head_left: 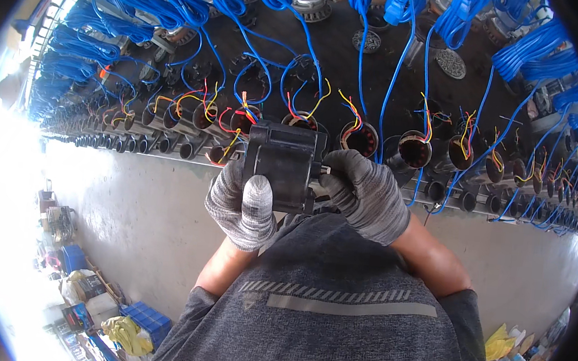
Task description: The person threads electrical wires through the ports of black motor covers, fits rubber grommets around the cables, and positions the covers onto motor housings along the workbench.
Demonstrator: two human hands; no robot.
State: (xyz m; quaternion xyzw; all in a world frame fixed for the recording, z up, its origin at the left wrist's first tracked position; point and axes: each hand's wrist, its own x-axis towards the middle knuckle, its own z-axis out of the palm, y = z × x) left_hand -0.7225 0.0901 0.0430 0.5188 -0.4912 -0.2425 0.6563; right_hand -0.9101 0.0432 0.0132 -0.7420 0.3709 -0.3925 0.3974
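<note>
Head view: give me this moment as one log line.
left hand: gripping black housing | right hand: at its metal stub | beyond: blue cable bundles

Left hand [237,212] in a gray knit glove [247,233], closed in a grip, thumb [257,195] laid straight, right hand [367,197] gloved alike, fingers [348,171] curled inward, both forearms [430,261] bare, angled toward each other, hands close together

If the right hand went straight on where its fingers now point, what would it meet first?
The right hand would probably meet the black box first, on the side where a small metal pin shows; exact depth is unclear.
</note>
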